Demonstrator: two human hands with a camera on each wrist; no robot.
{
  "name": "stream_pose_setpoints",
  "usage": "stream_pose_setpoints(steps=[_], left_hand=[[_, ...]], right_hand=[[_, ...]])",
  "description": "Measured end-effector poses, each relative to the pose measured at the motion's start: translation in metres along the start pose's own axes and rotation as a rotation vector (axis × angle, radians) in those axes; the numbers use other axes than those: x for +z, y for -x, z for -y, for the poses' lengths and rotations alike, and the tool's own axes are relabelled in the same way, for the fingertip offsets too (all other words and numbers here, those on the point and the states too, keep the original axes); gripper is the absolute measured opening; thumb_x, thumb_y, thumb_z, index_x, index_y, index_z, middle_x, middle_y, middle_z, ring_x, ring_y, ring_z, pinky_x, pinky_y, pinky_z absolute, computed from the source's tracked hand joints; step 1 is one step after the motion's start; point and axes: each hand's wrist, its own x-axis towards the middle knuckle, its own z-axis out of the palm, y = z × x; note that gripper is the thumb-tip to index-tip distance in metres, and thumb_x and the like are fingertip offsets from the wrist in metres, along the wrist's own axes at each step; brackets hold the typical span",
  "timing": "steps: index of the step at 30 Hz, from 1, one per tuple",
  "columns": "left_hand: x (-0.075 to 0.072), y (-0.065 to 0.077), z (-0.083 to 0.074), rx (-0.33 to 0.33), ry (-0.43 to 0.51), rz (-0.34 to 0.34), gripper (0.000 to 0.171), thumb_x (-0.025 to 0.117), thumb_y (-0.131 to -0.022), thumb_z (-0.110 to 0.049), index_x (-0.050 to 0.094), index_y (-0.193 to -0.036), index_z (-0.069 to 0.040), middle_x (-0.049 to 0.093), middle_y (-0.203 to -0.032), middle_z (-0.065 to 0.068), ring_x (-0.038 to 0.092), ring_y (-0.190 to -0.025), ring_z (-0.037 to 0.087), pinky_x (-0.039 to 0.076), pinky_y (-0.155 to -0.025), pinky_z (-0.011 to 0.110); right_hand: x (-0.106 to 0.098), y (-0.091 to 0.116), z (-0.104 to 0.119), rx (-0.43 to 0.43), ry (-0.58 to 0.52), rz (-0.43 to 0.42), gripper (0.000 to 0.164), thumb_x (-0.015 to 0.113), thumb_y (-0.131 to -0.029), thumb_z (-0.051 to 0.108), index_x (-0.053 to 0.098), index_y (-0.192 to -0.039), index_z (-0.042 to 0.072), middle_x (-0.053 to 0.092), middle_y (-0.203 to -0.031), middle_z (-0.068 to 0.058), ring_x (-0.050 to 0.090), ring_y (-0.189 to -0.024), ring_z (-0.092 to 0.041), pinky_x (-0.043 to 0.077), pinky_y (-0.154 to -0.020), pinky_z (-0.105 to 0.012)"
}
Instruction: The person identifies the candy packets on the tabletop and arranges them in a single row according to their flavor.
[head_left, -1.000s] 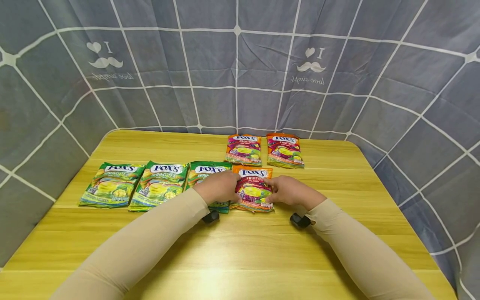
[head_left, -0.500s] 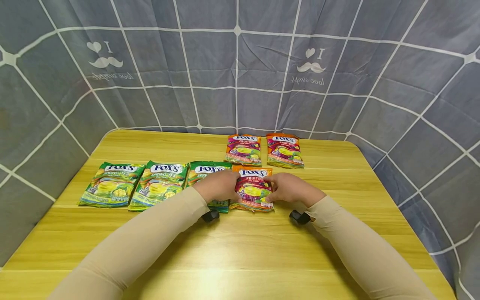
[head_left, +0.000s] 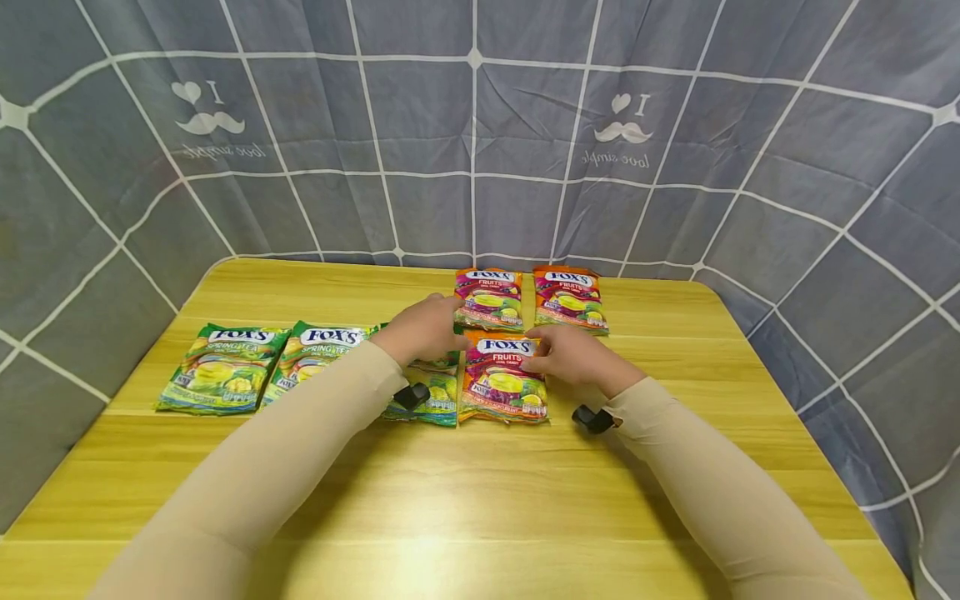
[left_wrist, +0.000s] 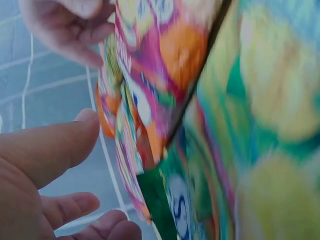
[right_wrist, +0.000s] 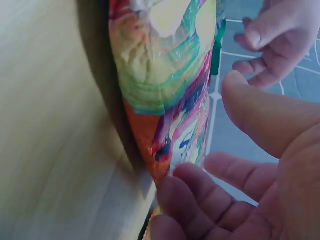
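Beside the top right corner of an orange and purple FOX'S fruits candy bag [head_left: 504, 385] is my right hand [head_left: 577, 358]. In the right wrist view its fingertips [right_wrist: 172, 195] touch or nearly touch that bag's corner, with the thumb held apart. My left hand [head_left: 422, 330] hovers over the upper part of a green spring tea candy bag [head_left: 435, 404], partly hiding it. Its fingers reach to the left edge of the back fruits candy bag [head_left: 489, 302]. Thumb and fingers are spread with nothing between them in the left wrist view.
Two more green candy bags, one far left [head_left: 225, 371] and one beside it [head_left: 303, 362], lie in the front row. Another fruits candy bag [head_left: 570, 300] lies at the back right. A grey gridded curtain [head_left: 420, 125] surrounds the wooden table [head_left: 480, 517].
My left hand has left the front fruits candy bag and moved up and left towards the back one. The right hand has shifted slightly up to the front bag's top corner.
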Motion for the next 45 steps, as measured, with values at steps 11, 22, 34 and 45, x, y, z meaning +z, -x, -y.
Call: stream_pose_setpoints(steps=[11, 22, 34, 45], left_hand=[[-0.015, -0.034, 0.016, -0.066, 0.051, -0.069, 0.09, 0.07, -0.1, -0.045, 0.027, -0.166, -0.003, 0.041, -0.165, 0.022, 0.041, -0.152, 0.042, 0.035, -0.125, 0.056], [-0.002, -0.065, 0.017, -0.093, 0.217, 0.021, 0.081, 0.072, -0.099, -0.044, 0.037, -0.162, -0.007, 0.059, -0.147, 0.017, 0.061, -0.129, 0.035, 0.044, -0.119, 0.052], [0.01, -0.081, 0.017, -0.12, 0.2, 0.024, 0.09, 0.074, -0.097, -0.047, 0.032, -0.165, -0.006, 0.054, -0.153, 0.019, 0.057, -0.133, 0.036, 0.042, -0.122, 0.053], [0.011, -0.08, 0.013, -0.082, 0.229, -0.013, 0.08, 0.075, -0.097, -0.043, 0.042, -0.16, -0.006, 0.059, -0.147, 0.018, 0.06, -0.126, 0.035, 0.045, -0.119, 0.052]], right_hand=[[-0.013, -0.034, -0.001, 0.058, -0.032, -0.161, 0.068, 0.07, -0.102, 0.038, 0.048, -0.158, 0.007, 0.054, -0.156, -0.019, 0.056, -0.141, -0.038, 0.044, -0.119, -0.055], [-0.009, -0.078, 0.007, 0.078, -0.007, -0.141, 0.075, 0.064, -0.105, 0.041, 0.036, -0.163, 0.003, 0.044, -0.165, -0.019, 0.042, -0.153, -0.039, 0.035, -0.126, -0.055], [0.002, -0.095, 0.009, 0.152, 0.184, 0.007, 0.079, 0.055, -0.107, 0.05, 0.027, -0.167, 0.006, 0.042, -0.166, -0.019, 0.038, -0.154, -0.041, 0.03, -0.128, -0.056], [0.002, -0.096, 0.009, 0.143, 0.135, -0.055, 0.073, 0.059, -0.106, 0.045, 0.038, -0.163, 0.004, 0.05, -0.159, -0.022, 0.047, -0.147, -0.041, 0.038, -0.124, -0.057]])
